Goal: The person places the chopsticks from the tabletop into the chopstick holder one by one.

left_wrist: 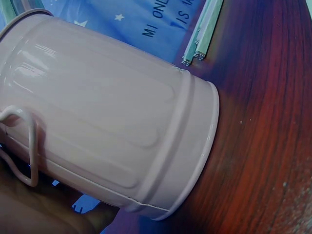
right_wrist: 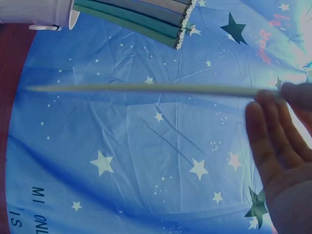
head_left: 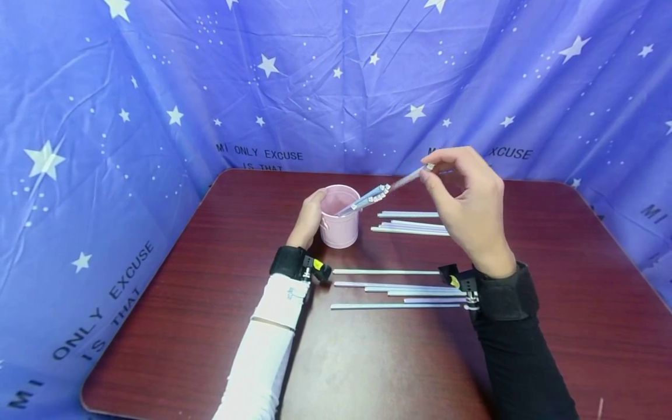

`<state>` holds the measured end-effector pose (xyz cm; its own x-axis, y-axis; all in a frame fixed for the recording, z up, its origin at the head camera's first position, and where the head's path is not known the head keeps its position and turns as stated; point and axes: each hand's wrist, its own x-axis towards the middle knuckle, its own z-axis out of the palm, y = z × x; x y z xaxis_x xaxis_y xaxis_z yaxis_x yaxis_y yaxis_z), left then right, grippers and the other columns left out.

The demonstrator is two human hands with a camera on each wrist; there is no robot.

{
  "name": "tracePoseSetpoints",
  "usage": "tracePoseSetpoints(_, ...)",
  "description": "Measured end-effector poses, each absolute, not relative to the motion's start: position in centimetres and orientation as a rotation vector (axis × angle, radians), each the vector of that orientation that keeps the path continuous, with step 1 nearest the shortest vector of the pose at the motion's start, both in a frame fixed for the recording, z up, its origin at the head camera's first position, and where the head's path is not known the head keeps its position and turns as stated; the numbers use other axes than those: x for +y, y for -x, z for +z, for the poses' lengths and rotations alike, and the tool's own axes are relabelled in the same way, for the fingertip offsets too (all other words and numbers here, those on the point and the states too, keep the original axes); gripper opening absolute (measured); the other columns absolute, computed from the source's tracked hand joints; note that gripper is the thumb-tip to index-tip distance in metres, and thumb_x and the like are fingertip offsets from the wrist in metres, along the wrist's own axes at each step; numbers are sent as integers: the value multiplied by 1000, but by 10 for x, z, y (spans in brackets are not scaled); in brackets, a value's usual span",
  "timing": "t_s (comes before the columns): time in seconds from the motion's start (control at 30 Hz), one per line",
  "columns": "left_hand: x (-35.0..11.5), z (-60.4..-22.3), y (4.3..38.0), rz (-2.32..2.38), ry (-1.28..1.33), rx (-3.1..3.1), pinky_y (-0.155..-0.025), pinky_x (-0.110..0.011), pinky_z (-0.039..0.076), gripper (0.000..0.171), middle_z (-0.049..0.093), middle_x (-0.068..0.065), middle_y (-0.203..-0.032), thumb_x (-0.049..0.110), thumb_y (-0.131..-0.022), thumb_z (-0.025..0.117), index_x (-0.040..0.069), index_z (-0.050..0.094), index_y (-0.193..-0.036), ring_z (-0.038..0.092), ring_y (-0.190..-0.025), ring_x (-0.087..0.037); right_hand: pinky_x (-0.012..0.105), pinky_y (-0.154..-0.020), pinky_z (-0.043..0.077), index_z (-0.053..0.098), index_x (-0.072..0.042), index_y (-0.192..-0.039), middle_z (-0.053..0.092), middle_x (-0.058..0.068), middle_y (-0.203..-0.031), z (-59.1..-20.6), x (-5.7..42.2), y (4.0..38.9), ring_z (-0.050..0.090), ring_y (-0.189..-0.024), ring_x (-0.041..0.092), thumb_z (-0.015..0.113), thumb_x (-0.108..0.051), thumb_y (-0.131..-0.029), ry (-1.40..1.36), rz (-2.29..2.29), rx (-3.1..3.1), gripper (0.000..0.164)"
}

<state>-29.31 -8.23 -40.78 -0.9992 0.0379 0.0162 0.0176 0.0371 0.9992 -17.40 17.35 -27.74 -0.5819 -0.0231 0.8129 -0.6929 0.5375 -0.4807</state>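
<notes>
My left hand [head_left: 307, 221] holds the left side of a small pink metal bucket [head_left: 340, 234], the thumb near its rim. Close up in the left wrist view, the bucket [left_wrist: 97, 102] shows a ribbed wall and a wire handle. Several thin sticks [head_left: 370, 198] stand in it, leaning right. Up and to the right, my right hand [head_left: 472, 204] pinches one pale stick [head_left: 410, 176] by its upper end. In the right wrist view this stick [right_wrist: 146, 88] is apart from the bundle [right_wrist: 146, 22] in the bucket.
Behind the right hand lie several sticks [head_left: 409, 224] on the dark red wooden table [head_left: 199, 280]. Another group of sticks [head_left: 399, 289] lies nearer, between the forearms. A blue curtain [head_left: 336, 87] with white stars hangs round the table's back and sides.
</notes>
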Motion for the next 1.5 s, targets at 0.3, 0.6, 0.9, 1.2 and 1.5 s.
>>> tracePoseSetpoints(0.3, -81, -408, 294, 2173, -68, 2251, -135, -39, 29, 53, 52, -18, -163, 26, -113, 38, -2, 53, -156, 41, -158, -29, 19, -75, 62, 68, 16, -115, 78, 5, -102, -273, 160, 168, 77, -84, 11, 72, 11, -96, -660, 1465, -1718, 20)
tracePoseSetpoints(0.6, -80, -408, 294, 2174, -85, 2249, -135, -40, 30, 52, 53, -18, -163, 25, -113, 37, -2, 55, -155, 42, -158, -29, 21, -80, 64, 68, 16, -117, 77, -1, -101, -278, 154, 167, 77, -84, 10, 71, 13, -96, -726, 1439, -1798, 22)
tracePoseSetpoints(0.9, -80, -408, 295, 2172, -79, 2254, -135, -40, 31, 53, 54, -18, -162, 26, -113, 38, -2, 55, -154, 43, -157, -29, 16, -78, 61, 71, 8, -117, 76, 3, -100, -284, 158, 172, 74, -86, 6, 73, 7, -97, -678, 1333, -1938, 20)
tracePoseSetpoints(1.2, -79, -407, 294, 2178, -81, 2255, -135, -40, 31, 53, 54, -19, -162, 25, -112, 38, -3, 55, -153, 44, -156, -29, 28, -70, 44, 72, -12, -107, 69, 5, -88, -294, 167, 181, 57, -78, 19, 64, -21, -106, -336, 994, -2576, 12)
tracePoseSetpoints(1.5, -82, -409, 293, 2186, -64, 2247, -136, -40, 29, 54, 50, -18, -165, 24, -112, 38, -3, 51, -157, 39, -160, -29, 44, -82, 59, 74, -7, -106, 77, 7, -96, -324, 154, 198, 69, -88, 23, 70, -24, -101, -631, 734, -3064, 17)
